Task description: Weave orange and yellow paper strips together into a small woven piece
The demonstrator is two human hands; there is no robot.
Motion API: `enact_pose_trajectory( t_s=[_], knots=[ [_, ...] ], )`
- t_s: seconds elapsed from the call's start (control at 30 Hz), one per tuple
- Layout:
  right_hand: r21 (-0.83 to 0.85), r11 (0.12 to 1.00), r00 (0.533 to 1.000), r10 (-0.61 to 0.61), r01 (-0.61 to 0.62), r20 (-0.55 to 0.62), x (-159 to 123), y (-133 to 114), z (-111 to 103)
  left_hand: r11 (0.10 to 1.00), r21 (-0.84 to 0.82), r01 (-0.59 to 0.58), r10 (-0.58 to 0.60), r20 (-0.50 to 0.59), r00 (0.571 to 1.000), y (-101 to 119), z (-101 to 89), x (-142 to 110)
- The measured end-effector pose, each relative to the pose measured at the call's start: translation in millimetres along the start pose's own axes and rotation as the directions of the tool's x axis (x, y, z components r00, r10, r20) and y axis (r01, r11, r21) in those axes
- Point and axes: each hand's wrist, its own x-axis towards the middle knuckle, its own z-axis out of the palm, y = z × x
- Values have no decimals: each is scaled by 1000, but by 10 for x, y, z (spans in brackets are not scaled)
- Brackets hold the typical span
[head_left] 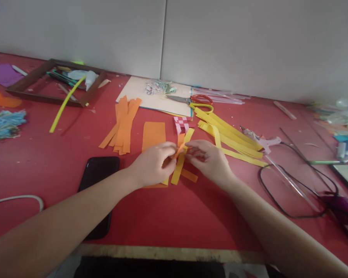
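Over the red table, my left hand [156, 164] and my right hand [207, 160] meet with fingertips pinched together. Between them is an orange strip [180, 150], folded where it crosses a yellow strip [177, 172]. My left hand has its thumb and fingers closed on the orange strip. The right fingertips grip at the crossing; exactly which layer they hold is hard to see. Another orange strip end [190, 175] pokes out below. Beneath my left hand lies a wide orange piece [153, 133], partly covered, with some yellow at its lower edge.
Orange strips [124, 123] lie to the left, yellow strips [234, 139] to the right. Behind are scissors [188, 101] and a pink checkered woven piece [182, 124]. A black phone [100, 173] sits under my left forearm. A glue gun [262, 142] with its black cord lies right; a wooden frame [31, 94] stands back left.
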Motion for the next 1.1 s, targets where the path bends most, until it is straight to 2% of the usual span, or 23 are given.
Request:
enact_pose_trajectory(
  t_s=[0.1, 0.2, 0.37, 0.5, 0.63, 0.83, 1.1],
  knots=[
    [-165, 979, 991, -127, 120, -32, -28, -19, -37, 999, -43, -13, 12, -25, 1000, 53, -31, -33],
    [-237, 949, 977, -213, 206, -2, -68, -25, -78, 998, -52, -34, 30, -66, 997, 75, -55, -49],
    [-292, 916, 961, -264, 277, 85, -122, 21, -95, 998, 13, -57, 58, -122, 991, 21, -46, -24],
    [-338, 894, 956, -271, 293, 112, -130, 28, -82, 997, 75, -25, 38, -177, 983, -13, -34, -13],
    [-357, 879, 948, -279, 316, 152, -133, 18, -74, 985, 170, -4, 27, -129, 991, -22, -42, -8],
    [-425, 841, 942, -307, 334, 135, -160, 46, -51, 931, 365, -22, 42, -46, 998, -27, -47, -9],
    [-362, 866, 938, -312, 346, 148, -131, -7, -9, 907, 420, -29, 31, 4, 1000, -29, -29, -31]
  ],
)
